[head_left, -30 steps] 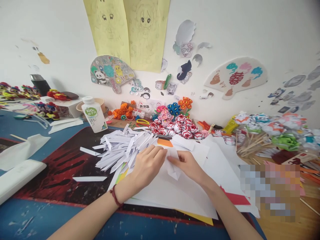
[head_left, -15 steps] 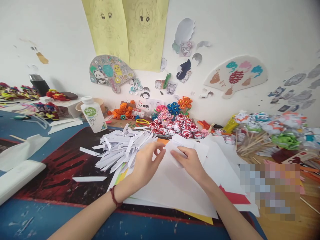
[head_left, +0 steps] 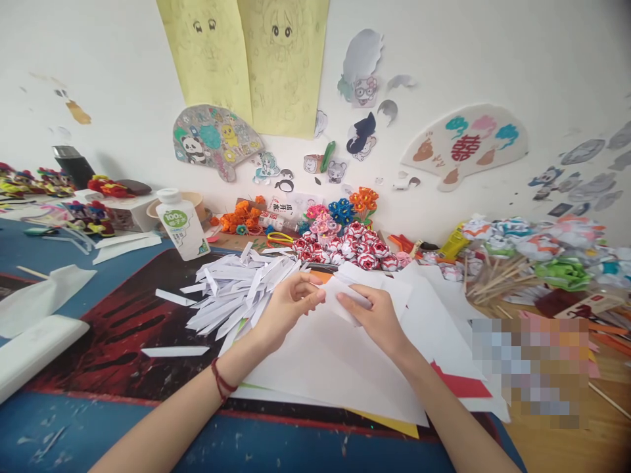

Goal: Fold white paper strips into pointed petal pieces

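My right hand point(head_left: 380, 316) is closed on a small folded piece of white paper point(head_left: 336, 297), thumb on top and fingers behind. At the left edge of this piece, my left hand point(head_left: 286, 309) pinches with thumb and forefinger; its fingertips partly cover the corner. Below both hands lies a stack of large white sheets point(head_left: 335, 368), with yellow and red paper showing at its edges. To the left is a heap of folded white paper strips point(head_left: 231, 292). One single strip point(head_left: 175, 352) lies apart on the dark mat point(head_left: 118, 328).
A white bottle point(head_left: 182, 223) stands behind the heap. Red-and-white paper flowers point(head_left: 352, 248) and orange ones point(head_left: 241, 217) line the wall. Wooden sticks point(head_left: 493, 282) and more paper flowers point(head_left: 566, 276) lie at right. A white box-like object point(head_left: 42, 355) is at far left.
My left fingers have shifted slightly and come together at the paper's left edge. The right hand keeps its hold on the piece. The view has moved a little.
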